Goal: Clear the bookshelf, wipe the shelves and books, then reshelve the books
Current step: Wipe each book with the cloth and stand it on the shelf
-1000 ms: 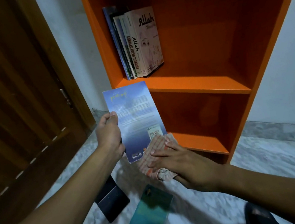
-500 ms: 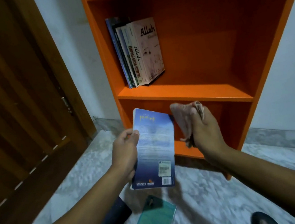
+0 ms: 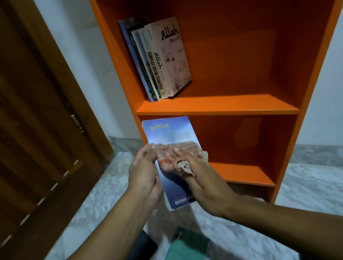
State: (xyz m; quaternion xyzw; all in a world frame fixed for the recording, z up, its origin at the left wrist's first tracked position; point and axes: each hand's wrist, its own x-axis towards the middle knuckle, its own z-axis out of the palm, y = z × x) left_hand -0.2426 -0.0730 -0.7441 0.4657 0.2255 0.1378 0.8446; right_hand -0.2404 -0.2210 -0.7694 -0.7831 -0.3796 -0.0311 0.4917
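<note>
Before you stands the orange bookshelf (image 3: 217,103), the biggest thing in view, with a brown wooden door (image 3: 18,129) to its left and a pale marble floor (image 3: 308,198) under it. Its lower shelf (image 3: 245,172) carries no books in the part you can see, and the middle shelf holds a small row of books (image 3: 156,59) standing upright against the left wall. From this I judge that the shelves are already cleared and probably wiped, and that you are now in the middle stage, wiping each book and putting it back.

Two more books wait on the floor near your arms, a dark book (image 3: 139,253) and a green book (image 3: 184,258), so at least these and the one you hold are left to do.

You hold the blue book (image 3: 169,130) in front of the lower shelf. Your left hand (image 3: 143,173) grips its left edge, with the fingers curled around it. Your right hand (image 3: 202,180) presses the patterned cloth (image 3: 178,153) flat on the cover; the fingers lie rather straight on the cloth, while a fold of it sticks up between them. This book is not yet back on the shelf.
</note>
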